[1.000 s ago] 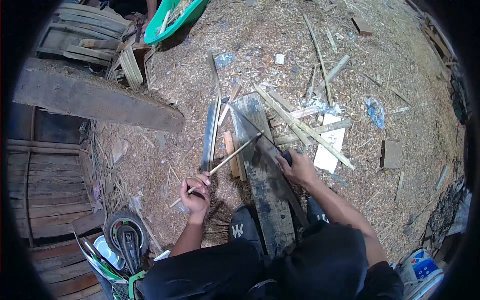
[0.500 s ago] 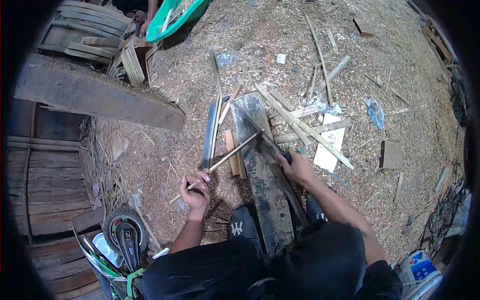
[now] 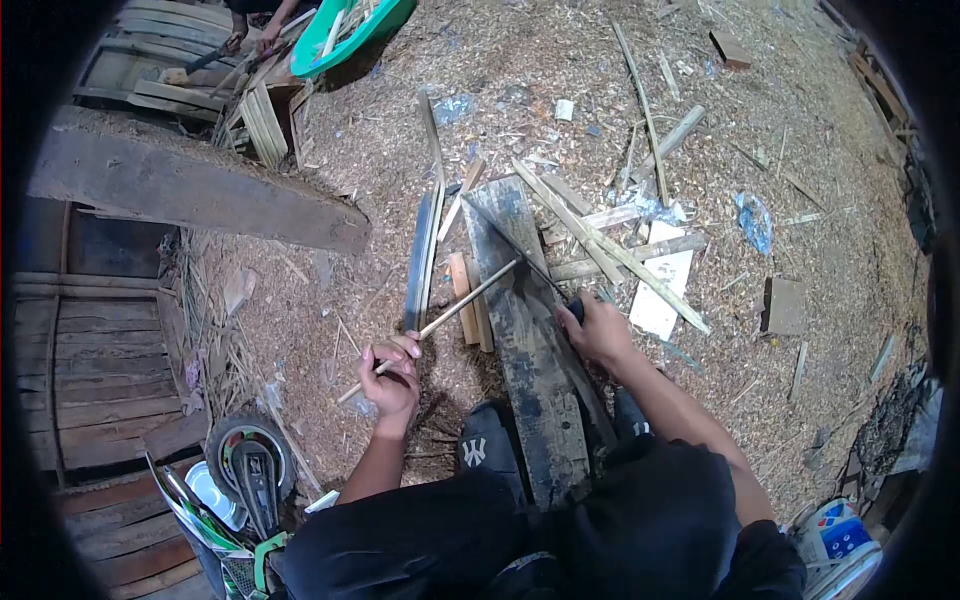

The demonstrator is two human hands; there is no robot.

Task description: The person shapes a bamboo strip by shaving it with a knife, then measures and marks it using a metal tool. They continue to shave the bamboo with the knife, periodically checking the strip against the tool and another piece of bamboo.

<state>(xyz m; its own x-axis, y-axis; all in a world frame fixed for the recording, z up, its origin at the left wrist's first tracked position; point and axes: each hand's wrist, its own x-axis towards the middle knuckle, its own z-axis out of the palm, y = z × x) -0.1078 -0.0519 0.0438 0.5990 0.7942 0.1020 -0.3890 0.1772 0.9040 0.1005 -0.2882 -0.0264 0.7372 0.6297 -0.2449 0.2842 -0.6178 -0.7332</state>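
Note:
My left hand [image 3: 391,380] is closed around a thin, pale wooden stick [image 3: 470,300], which slants up and to the right. The far end of the stick meets the dark blade of a long knife [image 3: 512,243] above the worn wooden plank [image 3: 535,375]. In my right hand [image 3: 600,330] is the knife's black handle, with the fingers wrapped round it. The blade points up and left across the plank's upper part. The plank runs between my two shoes, its near end at my legs.
Wood offcuts [image 3: 570,225] and a white board [image 3: 660,285] lie right of the plank, on a floor strewn with shavings. A thick beam [image 3: 200,185] juts in at left. Another person's hands [image 3: 268,38] hold a tool near the green basin [image 3: 350,40].
The knife blade has shifted slightly and looks sharper, less smeared. The stick's far end has moved slightly left. At the top left, the other person's hands and dark tool have come further into view.

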